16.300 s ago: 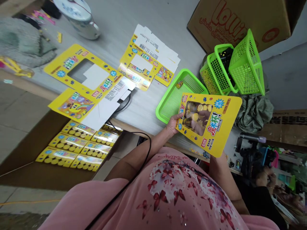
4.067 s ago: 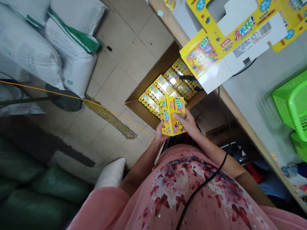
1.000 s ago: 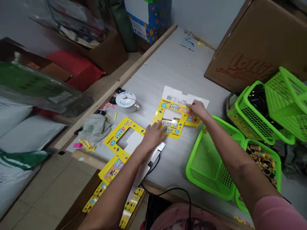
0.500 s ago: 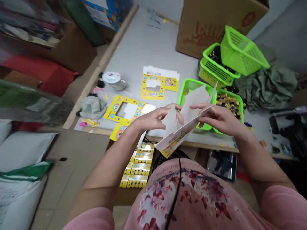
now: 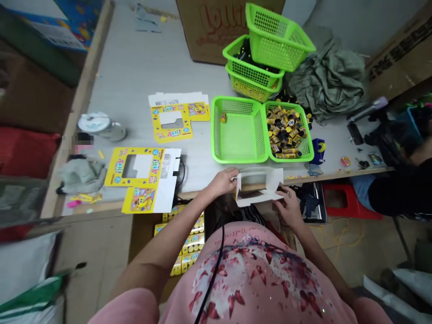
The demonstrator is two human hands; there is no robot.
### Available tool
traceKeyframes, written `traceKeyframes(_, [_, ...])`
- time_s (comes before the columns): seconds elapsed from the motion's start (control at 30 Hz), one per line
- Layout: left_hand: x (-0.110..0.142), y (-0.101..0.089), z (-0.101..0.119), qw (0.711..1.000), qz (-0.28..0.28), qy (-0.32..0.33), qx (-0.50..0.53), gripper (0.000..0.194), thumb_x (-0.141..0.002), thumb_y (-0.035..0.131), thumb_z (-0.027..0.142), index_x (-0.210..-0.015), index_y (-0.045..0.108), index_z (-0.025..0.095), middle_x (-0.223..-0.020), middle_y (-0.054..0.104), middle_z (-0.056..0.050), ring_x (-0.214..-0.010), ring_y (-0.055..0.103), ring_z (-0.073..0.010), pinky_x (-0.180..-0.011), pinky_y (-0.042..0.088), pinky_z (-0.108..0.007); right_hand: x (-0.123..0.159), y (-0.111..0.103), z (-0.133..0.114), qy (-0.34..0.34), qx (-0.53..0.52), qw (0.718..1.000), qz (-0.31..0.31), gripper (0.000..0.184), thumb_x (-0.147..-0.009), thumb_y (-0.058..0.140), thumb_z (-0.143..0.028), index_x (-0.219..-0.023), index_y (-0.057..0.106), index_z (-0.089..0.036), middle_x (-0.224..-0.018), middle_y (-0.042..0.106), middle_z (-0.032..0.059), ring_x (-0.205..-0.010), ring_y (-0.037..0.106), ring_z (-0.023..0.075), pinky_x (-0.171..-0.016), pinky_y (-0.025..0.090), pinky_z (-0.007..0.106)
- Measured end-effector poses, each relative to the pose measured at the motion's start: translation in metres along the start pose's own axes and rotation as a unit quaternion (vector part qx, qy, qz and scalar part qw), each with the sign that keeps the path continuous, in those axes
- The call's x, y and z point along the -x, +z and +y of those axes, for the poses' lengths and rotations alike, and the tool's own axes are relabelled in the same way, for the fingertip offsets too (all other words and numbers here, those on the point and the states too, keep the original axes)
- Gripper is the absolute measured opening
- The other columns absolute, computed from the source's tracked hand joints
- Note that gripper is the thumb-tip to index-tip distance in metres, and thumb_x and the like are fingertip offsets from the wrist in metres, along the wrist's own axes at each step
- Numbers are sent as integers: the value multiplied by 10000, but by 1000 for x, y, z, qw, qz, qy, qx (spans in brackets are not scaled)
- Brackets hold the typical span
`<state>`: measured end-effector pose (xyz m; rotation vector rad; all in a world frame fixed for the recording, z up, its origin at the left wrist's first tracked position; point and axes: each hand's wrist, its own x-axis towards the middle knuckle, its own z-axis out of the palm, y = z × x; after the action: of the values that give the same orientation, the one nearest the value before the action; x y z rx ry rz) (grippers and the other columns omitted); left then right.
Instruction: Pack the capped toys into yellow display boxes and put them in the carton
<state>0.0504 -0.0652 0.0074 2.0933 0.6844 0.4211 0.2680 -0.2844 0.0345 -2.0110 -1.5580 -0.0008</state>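
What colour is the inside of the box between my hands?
White; the inside of the box shows best in the head view.

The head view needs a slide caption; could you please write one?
Left hand and right hand on a windowed box, near a basket of tubes.

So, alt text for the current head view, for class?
Left hand holds a partly folded carton by the table, right hand at its other end. Beyond stand green baskets, one heaped with small tubes; flat yellow cartons lie left.
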Motion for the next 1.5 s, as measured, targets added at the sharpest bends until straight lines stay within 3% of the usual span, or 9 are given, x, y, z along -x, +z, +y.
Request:
traceKeyframes(0.13, [-7, 3, -4, 1000, -24, -8, 6, 137, -731, 534, 86, -756, 620, 190, -854, 665, -40, -751, 606, -167, -729, 511, -276, -16, 11, -19, -85, 71, 994, 24, 374, -990, 591, -430, -1283, 659, -208, -1259, 702, 152, -1235, 621, 292, -1104, 478, 514])
traceKeyframes(0.3, [1, -1, -12, 996, -27, -62, 54, 160, -782, 540, 183, -851, 685, 187, -968, 724, -77, -981, 678, -226, -895, 542, -352, -72, 51, -39, -36, 91, 940, -328, 442, -1065, 404, -335, -951, 768, -112, -894, 790, 183, -968, 723, 284, -1029, 482, 490])
traceKeyframes(0.47, [16, 10, -15, 924, -11, -126, 361, 449, -821, 626, 342, -1249, 689, 221, -1398, 652, -117, -1361, 558, -309, -1144, 420, -470, -105, 98, -26, 35, 73, 902, -423, 433, -1042, 455, -353, -870, 780, -125, -856, 792, 197, -915, 753, 304, -856, 522, 395])
traceKeyframes(0.63, [9, 35, -16, 965, 70, -152, 204, 602, -870, 655, 391, -1445, 554, 243, -1483, 548, -132, -1378, 508, -292, -1126, 438, -454, -99, 78, -20, 25, 63, 925, -374, 345, -1006, 417, -223, -1092, 747, -172, -1080, 781, 178, -1107, 702, 294, -971, 515, 413])
traceKeyframes(0.73, [0, 38, -19, 984, 78, -130, 93, 583, -887, 604, 296, -1458, 528, 211, -1355, 594, -139, -1285, 551, -282, -1118, 442, -470, -85, 45, 4, 36, -7, 982, -183, 402, -992, 350, -202, -1240, 665, -195, -1304, 693, 170, -1287, 597, 278, -1114, 447, 491])
traceKeyframes(0.83, [-7, 35, -17, 995, 32, -79, 43, 597, -888, 589, 226, -1479, 512, 194, -1333, 586, -136, -1260, 548, -279, -1130, 426, -473, -79, 31, 34, 123, -144, 980, -53, 446, -968, 466, -314, -1394, 539, -206, -1364, 645, 181, -1205, 627, 272, -962, 552, 472])
traceKeyframes(1.07, [-14, 34, -14, 997, -38, 6, -73, 610, -946, 470, 119, -1546, 469, 225, -1307, 578, -146, -1186, 574, -260, -1043, 482, -446, -78, 60, 46, 23, -116, 969, -216, 434, -987, 379, -184, -1286, 693, -209, -1302, 713, 134, -1244, 624, 264, -1153, 448, 502])
traceKeyframes(1.27, [-3, 17, -15, 987, -145, 60, -18, 655, -936, 656, 506, -1537, 489, 306, -1684, 275, -134, -1524, 266, -383, -1231, 243, -605, -69, 42, 42, -31, -154, 945, -286, 549, -1005, 510, -457, -1506, 506, -234, -1628, 428, 126, -1508, 387, 288, -1235, 349, 540])
traceKeyframes(1.5, [-6, 29, -26, 998, -65, -12, 12, 388, -972, 517, 225, -1310, 705, 255, -1449, 523, -127, -1352, 483, -289, -1176, 363, -527, -68, 65, 16, 35, -53, 971, -229, 384, -988, 490, -269, -1328, 642, -176, -1343, 627, 177, -1278, 547, 318, -1151, 415, 524])
